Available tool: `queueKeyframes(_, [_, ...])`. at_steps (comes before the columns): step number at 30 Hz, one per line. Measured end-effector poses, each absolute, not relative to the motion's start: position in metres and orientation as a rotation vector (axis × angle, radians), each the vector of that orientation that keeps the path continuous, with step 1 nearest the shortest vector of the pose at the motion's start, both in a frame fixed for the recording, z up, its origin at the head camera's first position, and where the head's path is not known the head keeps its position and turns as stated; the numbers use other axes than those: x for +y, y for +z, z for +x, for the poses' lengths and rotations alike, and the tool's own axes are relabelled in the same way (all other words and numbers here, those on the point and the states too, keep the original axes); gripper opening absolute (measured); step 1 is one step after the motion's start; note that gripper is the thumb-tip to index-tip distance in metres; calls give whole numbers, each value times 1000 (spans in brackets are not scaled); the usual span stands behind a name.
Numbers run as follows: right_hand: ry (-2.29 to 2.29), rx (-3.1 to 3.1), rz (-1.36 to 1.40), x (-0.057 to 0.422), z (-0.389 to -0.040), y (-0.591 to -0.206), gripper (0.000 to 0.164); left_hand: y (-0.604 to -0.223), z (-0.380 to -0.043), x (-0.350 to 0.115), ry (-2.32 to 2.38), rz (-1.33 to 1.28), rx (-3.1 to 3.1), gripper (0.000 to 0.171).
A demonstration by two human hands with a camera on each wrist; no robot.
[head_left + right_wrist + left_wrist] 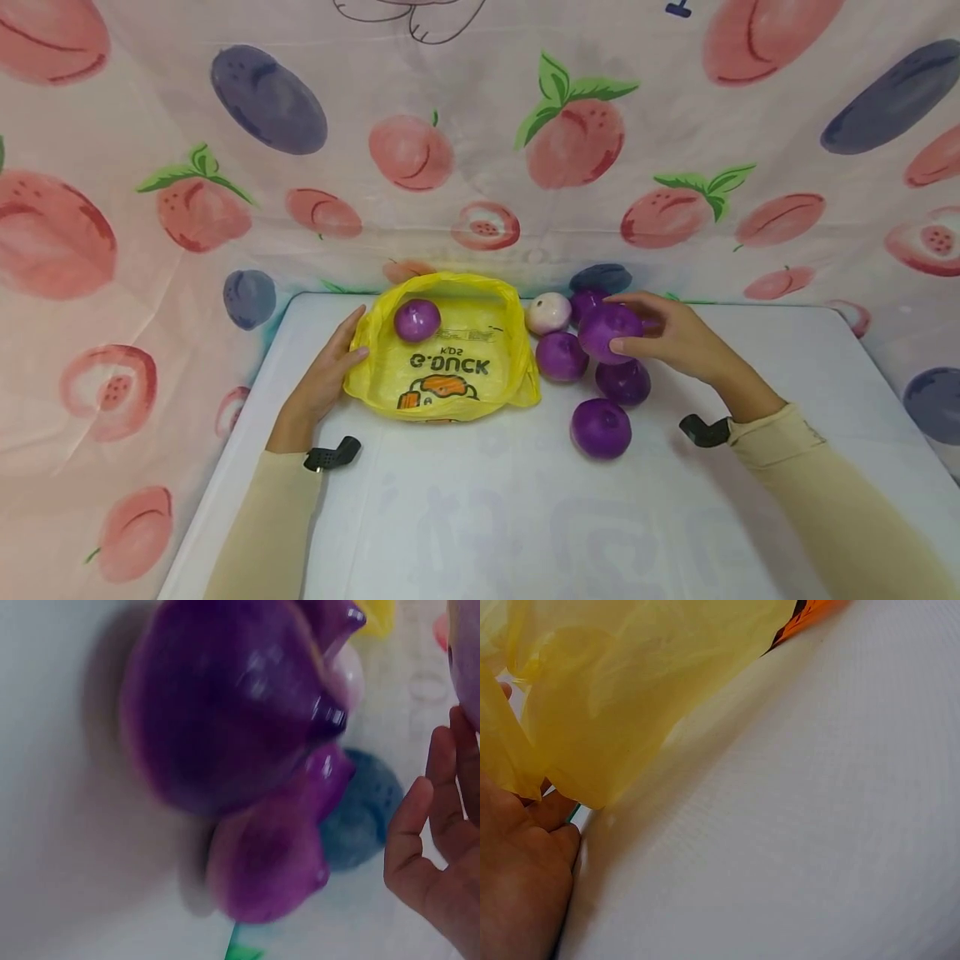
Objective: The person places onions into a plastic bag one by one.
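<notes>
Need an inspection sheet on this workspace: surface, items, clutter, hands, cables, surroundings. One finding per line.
Surface: flat white table, faint markings showing.
Job's things: open yellow plastic bag with dark lettering, one round glossy purple onion inside; beside it on the table, four purple onions and one round whitish onion.
Clutter: nothing seen.
Hands: left hand touches the bag's left side, grip unclear; right hand holds another purple onion.
Cables: nothing seen.
Surroundings: pale fabric backdrop with pink and blue fruit prints; black angular device at each wrist.

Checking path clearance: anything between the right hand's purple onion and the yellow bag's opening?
Yes: the white bulb and a purple onion lie beside the yellow bag's right rim, between it and the held onion; height clearance is unclear.
</notes>
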State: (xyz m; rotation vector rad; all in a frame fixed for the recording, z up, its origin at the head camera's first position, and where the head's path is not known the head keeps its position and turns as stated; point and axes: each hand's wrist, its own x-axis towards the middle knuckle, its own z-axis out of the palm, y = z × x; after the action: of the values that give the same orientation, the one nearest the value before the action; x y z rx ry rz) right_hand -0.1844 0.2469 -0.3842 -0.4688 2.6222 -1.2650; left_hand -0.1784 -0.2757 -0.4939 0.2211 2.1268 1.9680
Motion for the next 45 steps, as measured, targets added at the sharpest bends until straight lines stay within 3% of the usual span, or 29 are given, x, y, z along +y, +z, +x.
queueKeyframes(26, [-1308, 2568, -394, 155, -204, -372, 72, -494, -178, -275, 1978, 216, 2127, 70])
queueKeyframes(45, [-1363, 2520, -268, 102, -216, -386, 82, -490, -177, -272, 1972, 195, 2134, 72])
